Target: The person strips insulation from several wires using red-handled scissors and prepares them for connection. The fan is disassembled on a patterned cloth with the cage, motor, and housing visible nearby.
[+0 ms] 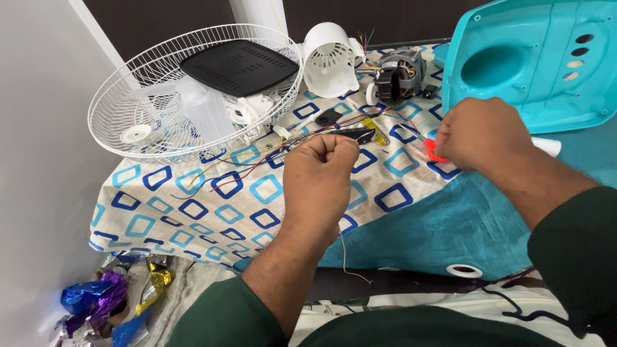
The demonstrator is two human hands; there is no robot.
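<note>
Head view of a desk covered by a patterned cloth (193,205). The left hand (318,177) is closed in a fist, its fingers pinched on thin wires (257,160) that trail leftward across the cloth; a pale strand hangs below the wrist. The right hand (479,135), fingers curled shut, grips a small red tool (432,151) (only its tip shows) just above the cloth, near a black part (358,135) lying between the two hands. Behind them: a white fan guard (122,109) holding a black plate (239,65), a white motor cover (329,58) and a motor (398,74) with coloured leads. A turquoise shell (546,58) stands at far right. Foil wrappers (109,299) lie on the floor at lower left.
</note>
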